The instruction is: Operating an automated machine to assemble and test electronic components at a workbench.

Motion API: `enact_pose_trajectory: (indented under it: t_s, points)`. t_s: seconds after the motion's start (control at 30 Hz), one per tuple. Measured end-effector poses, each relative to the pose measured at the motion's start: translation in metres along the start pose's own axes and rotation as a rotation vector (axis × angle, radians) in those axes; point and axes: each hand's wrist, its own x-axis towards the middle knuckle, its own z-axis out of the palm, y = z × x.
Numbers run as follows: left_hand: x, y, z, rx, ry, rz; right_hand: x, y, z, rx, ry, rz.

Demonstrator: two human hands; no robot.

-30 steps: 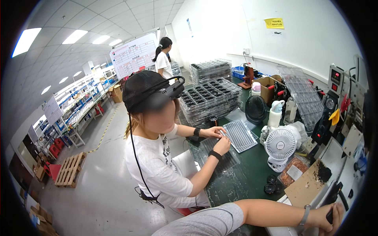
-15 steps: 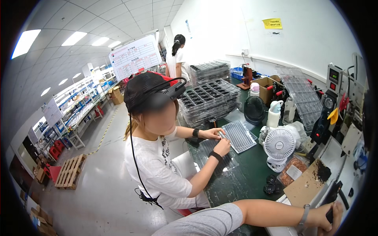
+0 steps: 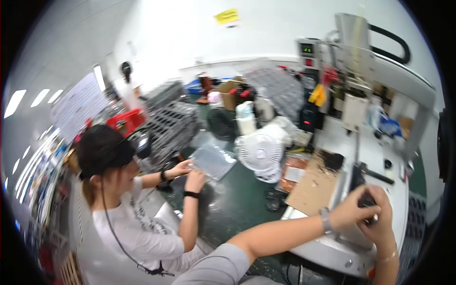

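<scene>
Both my hands meet over the front of a white machine bed point(image 3: 327, 242) at the right. My left hand point(image 3: 349, 210) is closed, its fingers and thumb gripping a small black part point(image 3: 367, 200). My right hand point(image 3: 383, 216) is closed around the same part from the other side. Fingers cover most of the part, and blur hides its exact kind. Just behind the hands, a black bar-shaped fixture point(image 3: 357, 176) stands on the bed. A brown cardboard sheet point(image 3: 308, 194) with black bits on it lies left of my hands.
A white fan point(image 3: 260, 153), a bag of copper-coloured pieces point(image 3: 291, 172) and black round parts point(image 3: 275, 198) stand on the green table point(image 3: 228, 213). The machine's upright head point(image 3: 356, 102) rises behind my hands. At the left a co-worker point(image 3: 137, 223) handles a clear tray point(image 3: 213, 160).
The view has swung to the right, bringing in the machine and my right hand. My hands are now together at the black part. The co-worker still works at the clear tray.
</scene>
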Motion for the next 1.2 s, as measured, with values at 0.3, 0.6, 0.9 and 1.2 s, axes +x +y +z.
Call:
enact_pose_trajectory:
  t_s: [0.3,0.6,0.9,1.2]
  points:
    - [-0.002,0.012,0.005,0.219,-0.067,0.088,0.008,0.003,-0.014,-0.036,0.069,-0.109]
    - [-0.01,0.017,0.005,0.071,-0.06,-0.041,0.009,-0.003,-0.014,0.07,0.055,-0.11]
    - [-0.006,0.013,-0.008,-0.407,-0.089,-0.248,0.003,0.003,-0.013,0.125,0.054,0.009]
    - [-0.007,0.001,-0.001,-0.057,-0.08,-0.004,0.008,0.0,-0.016,0.049,0.087,-0.077]
